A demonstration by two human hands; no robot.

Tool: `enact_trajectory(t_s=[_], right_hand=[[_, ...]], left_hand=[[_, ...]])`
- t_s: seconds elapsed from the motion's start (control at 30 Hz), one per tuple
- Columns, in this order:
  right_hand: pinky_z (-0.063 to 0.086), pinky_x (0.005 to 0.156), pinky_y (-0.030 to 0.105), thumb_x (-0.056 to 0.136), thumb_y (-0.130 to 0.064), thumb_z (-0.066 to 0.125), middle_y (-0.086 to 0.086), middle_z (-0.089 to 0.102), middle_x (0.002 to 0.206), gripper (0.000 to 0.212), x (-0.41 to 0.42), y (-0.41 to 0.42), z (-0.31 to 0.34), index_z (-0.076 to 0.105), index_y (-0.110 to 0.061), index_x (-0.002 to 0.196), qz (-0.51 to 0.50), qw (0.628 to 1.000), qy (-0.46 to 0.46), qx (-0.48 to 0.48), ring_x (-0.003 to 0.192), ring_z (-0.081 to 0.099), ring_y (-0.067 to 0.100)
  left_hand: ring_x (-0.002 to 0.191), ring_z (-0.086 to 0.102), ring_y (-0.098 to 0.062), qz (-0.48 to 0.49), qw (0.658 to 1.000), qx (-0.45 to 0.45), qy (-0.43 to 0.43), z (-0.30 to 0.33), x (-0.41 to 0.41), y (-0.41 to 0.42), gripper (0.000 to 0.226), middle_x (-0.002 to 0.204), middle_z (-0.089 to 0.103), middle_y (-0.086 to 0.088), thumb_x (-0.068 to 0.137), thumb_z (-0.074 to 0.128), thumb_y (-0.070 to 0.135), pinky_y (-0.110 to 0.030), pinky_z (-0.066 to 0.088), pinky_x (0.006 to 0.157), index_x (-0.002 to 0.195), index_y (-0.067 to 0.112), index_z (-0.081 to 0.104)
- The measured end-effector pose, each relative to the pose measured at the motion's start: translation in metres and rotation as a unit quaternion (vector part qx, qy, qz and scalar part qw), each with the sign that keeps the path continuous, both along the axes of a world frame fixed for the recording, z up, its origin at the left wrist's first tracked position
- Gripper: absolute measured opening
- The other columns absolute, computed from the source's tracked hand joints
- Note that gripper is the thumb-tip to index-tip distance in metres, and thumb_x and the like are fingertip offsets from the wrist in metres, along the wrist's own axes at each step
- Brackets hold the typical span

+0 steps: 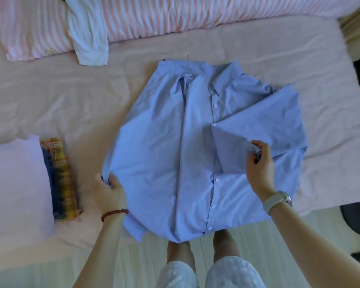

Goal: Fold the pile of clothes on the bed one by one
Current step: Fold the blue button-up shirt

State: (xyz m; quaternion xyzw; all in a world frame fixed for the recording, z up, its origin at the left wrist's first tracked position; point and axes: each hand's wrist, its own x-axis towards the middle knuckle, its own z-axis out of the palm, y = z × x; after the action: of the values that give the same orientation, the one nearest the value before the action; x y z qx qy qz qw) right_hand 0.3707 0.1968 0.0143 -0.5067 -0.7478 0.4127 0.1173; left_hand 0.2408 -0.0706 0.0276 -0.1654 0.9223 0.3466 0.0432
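A light blue button-up shirt (pixel 166 154) lies spread on the pink bed (pixel 237 50), collar toward the far side, its hem hanging over the near edge. Its right sleeve (pixel 256 129) is folded in across the front. My right hand (pixel 258 161) pinches the cuff end of that sleeve. My left hand (pixel 110 192) grips the shirt's left edge, fingers curled into the fabric. A white garment (pixel 87 36) lies at the far left over the striped bedding.
Folded clothes sit at the left: a pale lilac piece (pixel 15 183), a dark blue one (pixel 52 183) and a yellow plaid one (pixel 62 175). A pink-striped duvet (pixel 195 13) runs along the far side. A dark object (pixel 357 219) stands on the floor at right.
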Motion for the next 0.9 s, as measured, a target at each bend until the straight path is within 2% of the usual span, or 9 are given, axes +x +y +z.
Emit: enact_trajectory(t_s=[0.13,0.23,0.3,0.43,0.57,0.7,0.77,0.8,0.9], right_hand=[[0.034,0.064,0.02,0.088,0.004,0.042,0.004,0.051,0.089,0.032,0.027,0.043,-0.003,0.052,-0.004,0.117,-0.106,0.994,0.0,0.012,0.085,0.049,0.02],[0.034,0.071,0.024,0.088,0.003,0.04,0.009,0.052,0.1,0.036,0.047,0.073,-0.009,0.048,0.0,0.123,-0.145,0.989,-0.024,0.019,0.098,0.054,0.028],[0.037,0.084,0.036,0.084,-0.004,0.041,0.019,0.051,0.118,0.049,0.059,0.085,-0.017,0.041,-0.002,0.133,-0.128,0.987,-0.094,0.027,0.112,0.05,0.037],[0.028,0.104,0.049,0.077,-0.002,0.051,0.03,0.036,0.138,0.063,0.066,0.073,-0.034,0.035,0.004,0.138,0.025,0.972,-0.197,0.125,0.126,0.036,0.046],[0.046,0.091,0.047,0.074,-0.004,0.046,0.02,0.053,0.128,0.054,0.049,0.014,-0.045,0.05,-0.007,0.127,0.277,0.941,-0.137,0.137,0.116,0.047,0.034],[0.053,0.083,0.05,0.057,-0.011,0.066,0.002,0.066,0.109,0.052,0.046,-0.04,-0.063,0.064,-0.017,0.109,0.525,0.825,-0.127,0.167,0.107,0.059,0.021],[0.049,0.086,0.056,0.047,-0.009,0.077,0.0,0.067,0.107,0.06,0.046,-0.061,-0.068,0.068,-0.016,0.106,0.564,0.795,-0.156,0.161,0.105,0.063,0.021],[0.046,0.088,0.06,0.048,-0.007,0.077,0.0,0.067,0.106,0.061,0.044,-0.07,-0.07,0.067,-0.015,0.107,0.579,0.783,-0.161,0.16,0.107,0.063,0.021],[0.026,0.104,0.06,0.069,-0.008,0.058,0.001,0.067,0.098,0.054,0.04,-0.083,-0.068,0.056,-0.018,0.121,0.643,0.725,-0.21,0.129,0.107,0.056,0.024]], left_hand=[[0.086,0.06,-0.037,-0.281,0.955,0.058,-0.073,0.004,0.042,0.047,0.045,0.095,0.062,-0.019,0.087,0.044,0.03,-0.027,0.034,0.066,0.117,-0.002,0.05],[0.111,0.053,-0.028,-0.604,0.769,0.048,-0.207,-0.019,0.086,0.093,0.049,0.118,0.059,-0.008,0.088,0.042,0.041,-0.027,0.04,0.091,0.127,0.012,0.049],[0.116,0.05,-0.025,-0.646,0.707,0.009,-0.288,-0.029,0.104,0.117,0.041,0.123,0.058,-0.007,0.093,0.045,0.037,-0.03,0.038,0.097,0.128,0.017,0.051],[0.128,0.042,-0.024,-0.557,0.8,-0.107,-0.193,-0.051,0.104,0.112,0.047,0.136,0.049,-0.004,0.088,0.038,0.037,-0.037,0.034,0.103,0.131,0.02,0.047],[0.143,0.001,-0.024,-0.511,0.771,-0.283,-0.255,-0.061,0.096,0.068,0.067,0.155,0.008,0.002,0.091,0.046,0.037,-0.05,0.007,0.113,0.147,0.029,0.01],[0.121,0.047,-0.027,-0.513,0.772,-0.301,-0.225,-0.073,0.097,0.037,0.057,0.118,0.058,-0.002,0.075,0.068,0.031,-0.054,0.028,0.104,0.128,0.018,0.051],[0.072,0.064,-0.022,-0.561,0.772,-0.271,-0.124,-0.077,0.099,0.028,0.038,0.069,0.063,0.002,0.047,0.087,0.027,-0.04,0.051,0.07,0.078,0.017,0.068],[0.059,0.061,-0.019,-0.586,0.762,-0.259,-0.095,-0.074,0.099,0.025,0.036,0.06,0.058,0.005,0.044,0.088,0.03,-0.028,0.045,0.054,0.067,0.017,0.063],[0.086,0.058,-0.017,-0.624,0.738,-0.158,-0.203,-0.065,0.106,0.021,0.046,0.091,0.051,0.011,0.074,0.047,0.056,-0.024,0.035,0.062,0.091,0.016,0.06]])
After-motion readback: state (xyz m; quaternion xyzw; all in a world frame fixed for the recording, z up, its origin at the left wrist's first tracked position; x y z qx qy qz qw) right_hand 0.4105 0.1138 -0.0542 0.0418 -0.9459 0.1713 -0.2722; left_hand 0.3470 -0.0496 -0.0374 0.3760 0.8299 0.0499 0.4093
